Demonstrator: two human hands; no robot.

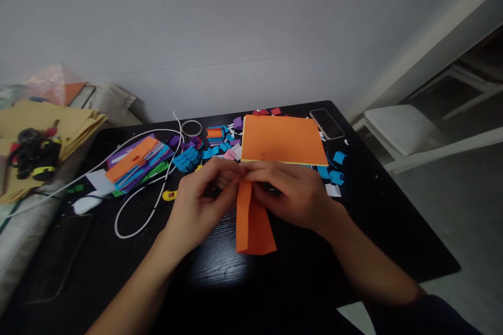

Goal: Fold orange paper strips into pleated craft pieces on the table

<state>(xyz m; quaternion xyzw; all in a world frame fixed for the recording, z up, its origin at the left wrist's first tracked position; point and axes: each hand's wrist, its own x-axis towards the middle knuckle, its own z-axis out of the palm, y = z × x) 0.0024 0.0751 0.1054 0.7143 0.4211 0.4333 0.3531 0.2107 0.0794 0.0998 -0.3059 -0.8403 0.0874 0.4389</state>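
An orange paper strip (255,225), folded lengthwise along one side, hangs toward me over the dark table. My left hand (210,191) pinches its far end between thumb and fingers. From the other side my right hand (293,191) grips the same end, its fingertips meeting those of the left. The exact fingertip contact is partly hidden behind the knuckles. Just beyond both hands lies a stack of paper sheets (283,138), orange on top with a yellow edge showing beneath.
Blue paper pieces (186,158) and a pile of coloured paper strips (137,165) lie left, near a white cable (118,214) and a yellow cutter (170,196). A phone (327,123) rests at the back right. A white stool (401,128) stands beyond the table (393,230).
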